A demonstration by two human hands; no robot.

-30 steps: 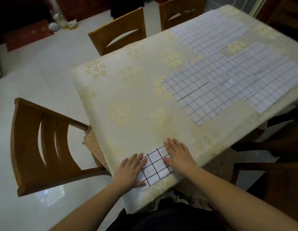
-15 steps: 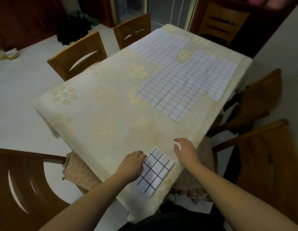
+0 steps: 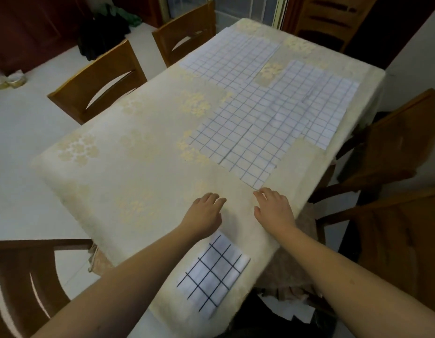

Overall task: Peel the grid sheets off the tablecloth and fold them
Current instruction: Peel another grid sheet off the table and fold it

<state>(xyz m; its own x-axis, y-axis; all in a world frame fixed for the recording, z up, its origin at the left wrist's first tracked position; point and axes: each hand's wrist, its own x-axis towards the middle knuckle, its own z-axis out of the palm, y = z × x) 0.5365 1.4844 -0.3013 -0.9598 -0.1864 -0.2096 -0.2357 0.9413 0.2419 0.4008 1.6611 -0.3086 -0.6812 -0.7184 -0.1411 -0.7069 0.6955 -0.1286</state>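
Note:
A folded grid sheet (image 3: pixel 215 272) lies near the table's front edge on the cream floral tablecloth (image 3: pixel 128 167). Several white grid sheets (image 3: pixel 267 118) lie flat and overlapping across the far right half of the cloth. The nearest sheet's corner (image 3: pixel 256 185) points toward me. My left hand (image 3: pixel 204 217) hovers over bare cloth beyond the folded sheet, fingers relaxed and holding nothing. My right hand (image 3: pixel 275 211) is stretched forward with its fingertips at that near corner, holding nothing.
Wooden chairs surround the table: two on the far left side (image 3: pixel 99 79) (image 3: pixel 187 30), one at the near left (image 3: pixel 24 284), two on the right (image 3: pixel 394 147) (image 3: pixel 394 252), one at the far end (image 3: pixel 333 18). A brown cushion (image 3: pixel 284 272) sits below the front edge.
Both hands left the folded sheet and moved forward across the cloth. The right hand now reaches the near corner of the flat sheets. The view tilted up and right.

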